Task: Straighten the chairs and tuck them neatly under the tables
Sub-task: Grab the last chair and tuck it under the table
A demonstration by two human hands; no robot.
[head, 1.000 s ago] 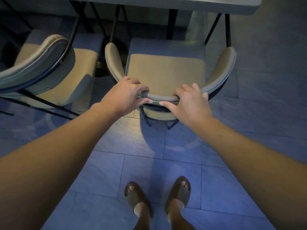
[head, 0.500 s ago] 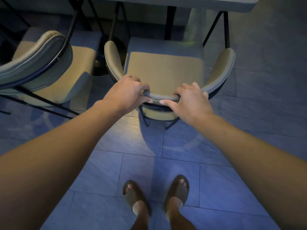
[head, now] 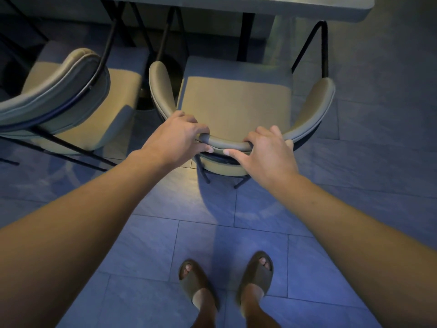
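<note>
Since a second ago almost nothing has shifted; the chair has crept only slightly toward the table, and both hands stay where they were. I see my left hand point(head: 176, 138) wrapped over the curved top rail of the beige padded armchair with the thin black metal frame point(head: 234, 102), fingers over the front, thumb under; my right hand point(head: 267, 150) clasps the same rail just beside it, fingers curled over, thumb pressed against the back. That chair faces the pale grey tabletop point(head: 260, 5), its seat front at the table's edge, most of the seat not yet under it; a second matching beige armchair point(head: 71, 95) stands to the left, angled askew; olive slide sandals point(head: 256, 278) stand on the blue-grey tiled floor point(head: 142, 252).
</note>
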